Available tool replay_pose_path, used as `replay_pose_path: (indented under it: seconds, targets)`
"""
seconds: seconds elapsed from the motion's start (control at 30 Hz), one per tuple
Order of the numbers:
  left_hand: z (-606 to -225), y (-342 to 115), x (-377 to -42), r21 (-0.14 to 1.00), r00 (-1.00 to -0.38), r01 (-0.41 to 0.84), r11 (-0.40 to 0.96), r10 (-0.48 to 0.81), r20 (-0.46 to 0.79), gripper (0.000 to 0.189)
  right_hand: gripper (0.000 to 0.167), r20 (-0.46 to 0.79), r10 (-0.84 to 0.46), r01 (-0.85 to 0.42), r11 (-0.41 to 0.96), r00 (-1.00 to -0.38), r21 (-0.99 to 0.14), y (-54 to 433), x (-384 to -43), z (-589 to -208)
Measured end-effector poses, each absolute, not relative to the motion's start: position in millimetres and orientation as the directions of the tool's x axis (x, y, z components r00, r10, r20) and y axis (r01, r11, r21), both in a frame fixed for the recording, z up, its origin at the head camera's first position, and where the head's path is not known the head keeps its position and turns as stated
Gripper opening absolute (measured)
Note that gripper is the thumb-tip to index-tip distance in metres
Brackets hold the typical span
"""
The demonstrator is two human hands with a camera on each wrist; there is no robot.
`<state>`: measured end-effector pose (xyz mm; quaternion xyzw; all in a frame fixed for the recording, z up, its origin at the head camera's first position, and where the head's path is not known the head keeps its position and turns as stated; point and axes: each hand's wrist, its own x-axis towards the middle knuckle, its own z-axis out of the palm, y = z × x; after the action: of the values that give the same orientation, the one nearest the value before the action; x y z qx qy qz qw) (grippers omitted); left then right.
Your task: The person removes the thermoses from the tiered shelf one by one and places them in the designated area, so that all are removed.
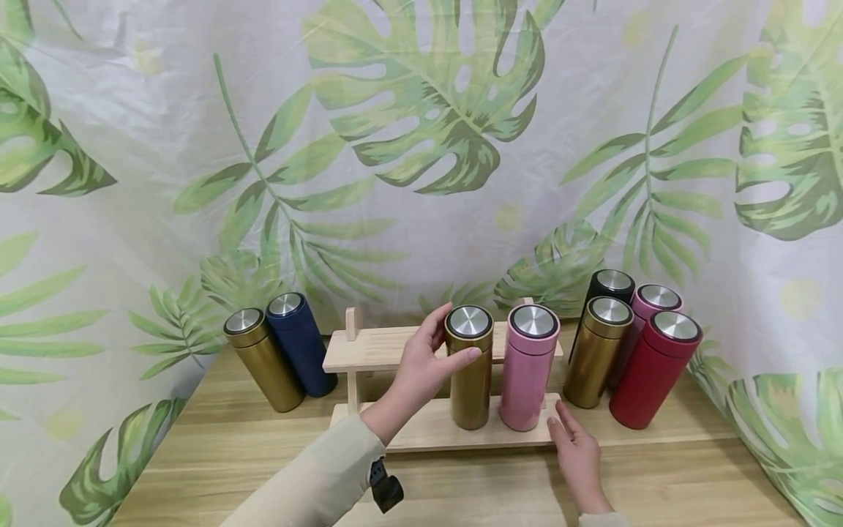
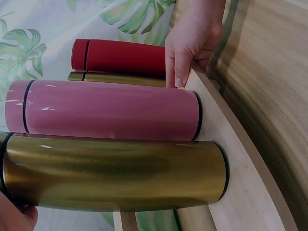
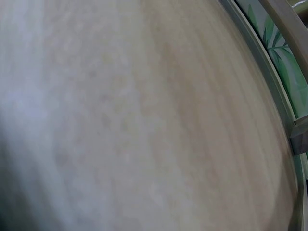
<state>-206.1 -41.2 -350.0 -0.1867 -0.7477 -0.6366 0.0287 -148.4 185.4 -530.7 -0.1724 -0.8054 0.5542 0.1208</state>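
A gold thermos bottle [image 1: 470, 388] stands upright at the lower board of a two-tier wooden shelf [image 1: 421, 430]. My left hand [image 1: 418, 369] holds this bottle near its lid, thumb across the front and fingers behind. Just right of it on the same board is a pink thermos bottle [image 1: 527, 384]. In the left wrist view the gold bottle [image 2: 115, 173] and the pink bottle [image 2: 113, 110] lie side by side, bases at the board. My right hand [image 1: 579, 454] grips the right end of the lower board, fingers at its edge.
To the left stand another gold bottle [image 1: 266, 366] and a navy bottle [image 1: 303, 351]. Right of the shelf cluster a black bottle [image 1: 596, 289], a gold bottle [image 1: 593, 359], a pink bottle [image 1: 632, 344] and a red bottle [image 1: 655, 373]. A leaf-print curtain [image 1: 428, 219] hangs behind the wooden table [image 1: 474, 487].
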Motion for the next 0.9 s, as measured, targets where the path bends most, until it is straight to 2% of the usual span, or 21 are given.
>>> replay_pose_path:
  seconds: [0.33,0.47,0.9]
  targets:
    - [-352,-36,-212,0.937,-0.932,0.296,0.185,0.27,0.241,0.082,0.048,0.006,0.415,0.141,0.323,-0.91,-0.936,185,-148,-533]
    - [-341,-36,-205,0.937,-0.932,0.289,0.197,0.28,0.229,0.08,0.049,0.005,0.416,0.142,0.32,-0.91,-0.937,186,-149,-533]
    - [-360,-44,-202,0.929,-0.942,0.324,0.18,0.155,0.298,0.08,0.049,0.006,0.406,0.137,0.323,-0.914,-0.936,186,-149,-532]
